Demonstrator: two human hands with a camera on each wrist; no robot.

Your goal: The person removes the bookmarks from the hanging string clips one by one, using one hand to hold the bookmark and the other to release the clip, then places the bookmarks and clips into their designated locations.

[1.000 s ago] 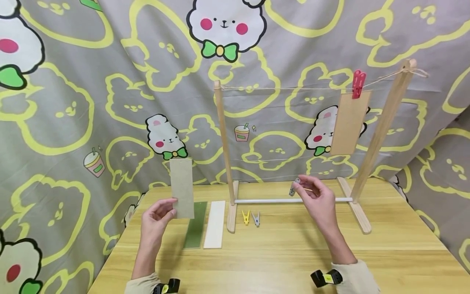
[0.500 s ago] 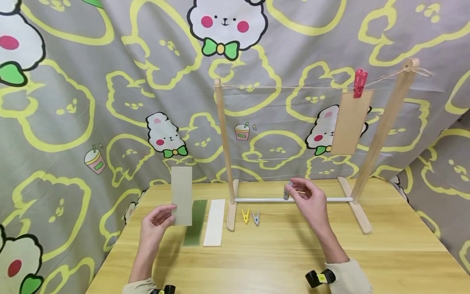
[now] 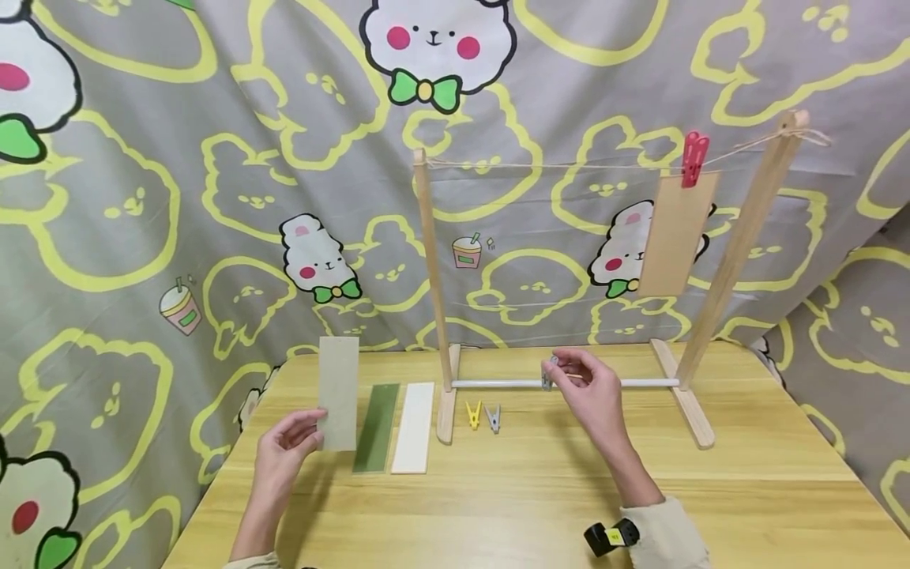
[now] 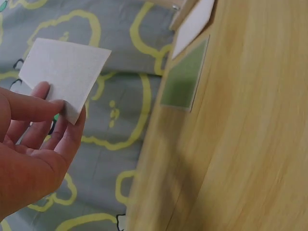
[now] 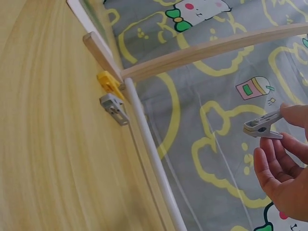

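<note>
- So, beige strip (image 3: 338, 393) was held upright, edge pinched by the left hand (image 3: 286, 449)
- gray clip (image 5: 262, 124) was pinched in midair by the right hand (image 3: 592, 390)
- farther back, tan card (image 3: 678, 237) was hung from string (image 3: 554, 165) by red clip (image 3: 693, 160)

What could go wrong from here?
The beige card, pinched by one long edge in the left hand, could slip. The gray clothespin, held by its handle ends in the right hand, might spring free. The tan card hangs from one red clothespin on the string; a bump could shake it loose.
</note>
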